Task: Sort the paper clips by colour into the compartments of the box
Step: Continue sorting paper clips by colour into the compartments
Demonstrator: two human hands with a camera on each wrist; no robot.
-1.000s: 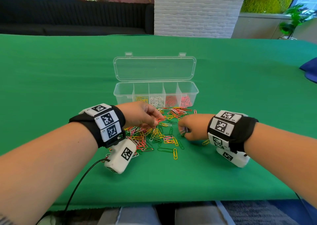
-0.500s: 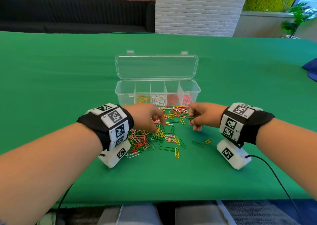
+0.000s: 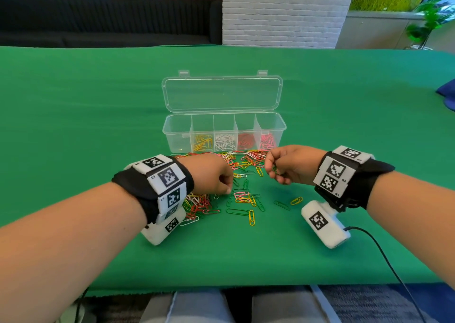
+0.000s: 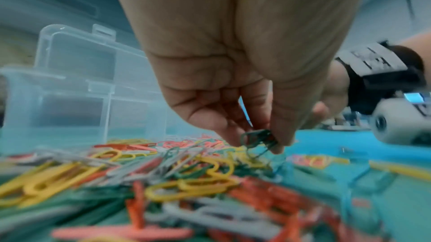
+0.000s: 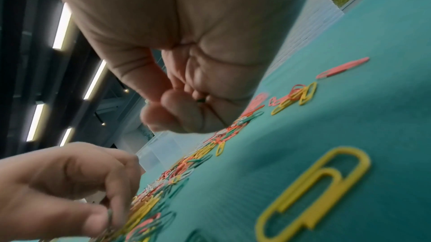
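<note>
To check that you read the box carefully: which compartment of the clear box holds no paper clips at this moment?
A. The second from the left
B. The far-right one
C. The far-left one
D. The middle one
C: in the head view the far-left compartment of the box shows only clear plastic, while the others hold yellow clips, white clips, red clips and pink clips.

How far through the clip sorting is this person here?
Partly done: the box already holds yellow, white, red and pink clips in four compartments; the leftmost looks empty. The left hand pinches green clips, and the right hand is curled around more. A mixed pile remains on the cloth.
</note>
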